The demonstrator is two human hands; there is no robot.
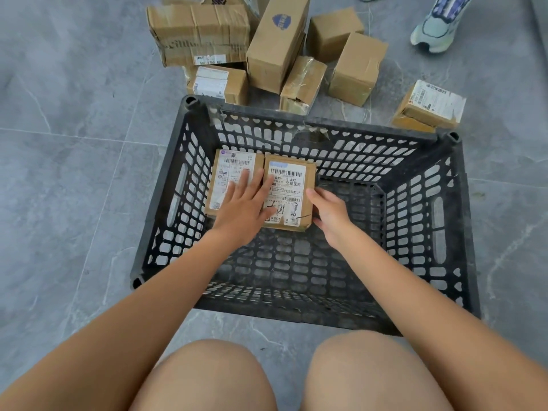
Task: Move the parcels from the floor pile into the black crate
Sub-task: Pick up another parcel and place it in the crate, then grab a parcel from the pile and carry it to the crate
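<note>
The black crate [462, 232] with slotted walls stands on the floor in front of my knees. Two flat cardboard parcels lie side by side in its far left corner: the left parcel [225, 170] and the right parcel [292, 185], both with white shipping labels up. My left hand [246, 207] rests flat with fingers spread across the seam between them. My right hand [330, 212] touches the right parcel's right edge with curled fingers. Beyond the crate sits the floor pile [275, 46] of several brown cardboard boxes.
A single labelled parcel [430, 105] lies on the grey tiled floor past the crate's far right corner. Another person's light green sneaker [436, 28] stands at the top right. My bare knees fill the bottom edge.
</note>
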